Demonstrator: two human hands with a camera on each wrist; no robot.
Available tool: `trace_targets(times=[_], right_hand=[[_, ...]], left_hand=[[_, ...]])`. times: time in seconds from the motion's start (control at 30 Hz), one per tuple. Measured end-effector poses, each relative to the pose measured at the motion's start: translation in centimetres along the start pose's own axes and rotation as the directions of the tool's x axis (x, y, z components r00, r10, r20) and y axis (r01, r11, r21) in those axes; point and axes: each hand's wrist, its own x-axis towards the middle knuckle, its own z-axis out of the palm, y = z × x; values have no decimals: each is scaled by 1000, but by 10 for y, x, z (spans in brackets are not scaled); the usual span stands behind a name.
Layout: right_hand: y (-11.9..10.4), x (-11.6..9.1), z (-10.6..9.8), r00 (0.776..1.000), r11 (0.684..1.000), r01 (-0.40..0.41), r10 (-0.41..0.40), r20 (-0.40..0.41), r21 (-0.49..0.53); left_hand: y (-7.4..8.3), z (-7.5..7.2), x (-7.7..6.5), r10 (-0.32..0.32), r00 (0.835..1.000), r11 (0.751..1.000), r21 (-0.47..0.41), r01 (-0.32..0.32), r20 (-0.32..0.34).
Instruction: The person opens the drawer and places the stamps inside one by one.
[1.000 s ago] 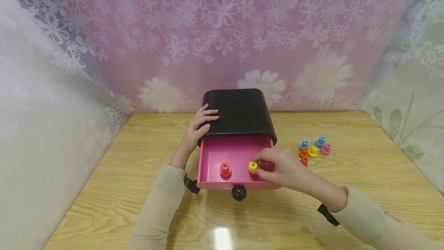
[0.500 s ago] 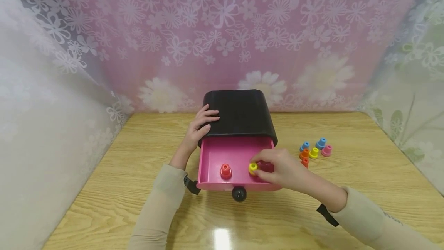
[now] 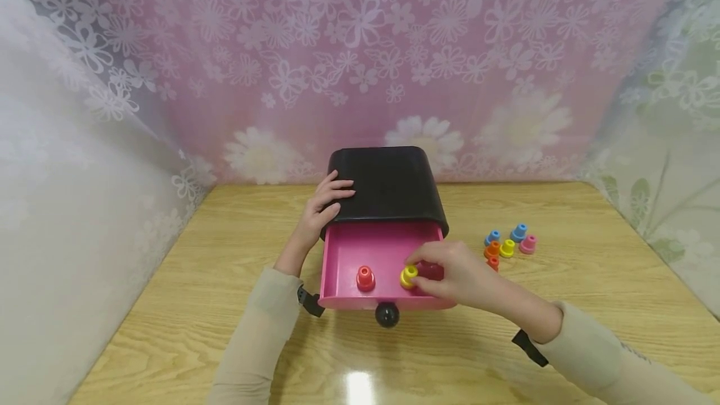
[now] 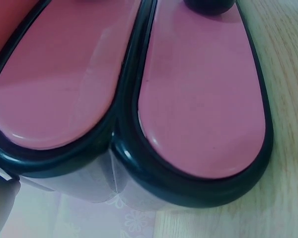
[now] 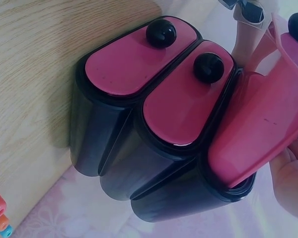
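Black cabinet (image 3: 388, 186) is being touched by the left hand (image 3: 322, 209), fingers spread | yellow peg (image 3: 407, 276) is being pinched by the right hand (image 3: 462, 275) inside the pink drawer (image 3: 349, 302) | risk, judged: the yellow peg might be getting toppled by an uneven release

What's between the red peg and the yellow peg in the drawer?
Nothing: bare pink drawer floor separates the red peg from the yellow peg in the head view.

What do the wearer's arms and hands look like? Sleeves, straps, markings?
Long beige fabric sleeves, with a small dark marking on the right one, too blurred to read. Black strap-like bands show at both cuffs. Left hand and right hand: bare, no gloves.
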Motion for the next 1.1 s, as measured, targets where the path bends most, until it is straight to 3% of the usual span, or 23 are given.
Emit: trace_targets(times=[0.23,0.47,0.73,0.93,1.1], right_hand=[[1,1,0,1000,1000,26,-26,-16,15],[-3,-3,-7,999,999,-14,15,-36,29],[-17,-9,-14,990,997,66,-60,-128,44],[-34,-16,-17,995,984,39,-23,-93,175],[-45,-22,-13,1000,943,-24,26,-1,333]], left_hand=[[0,0,1,-8,1000,1000,-7,8,-5],[1,0,0,-20,1000,1000,-7,20,-5],[1,0,0,-29,1000,1000,-13,29,-6],[2,0,0,-37,999,999,-14,37,-6],[3,1,0,-47,999,999,-17,47,-9]])
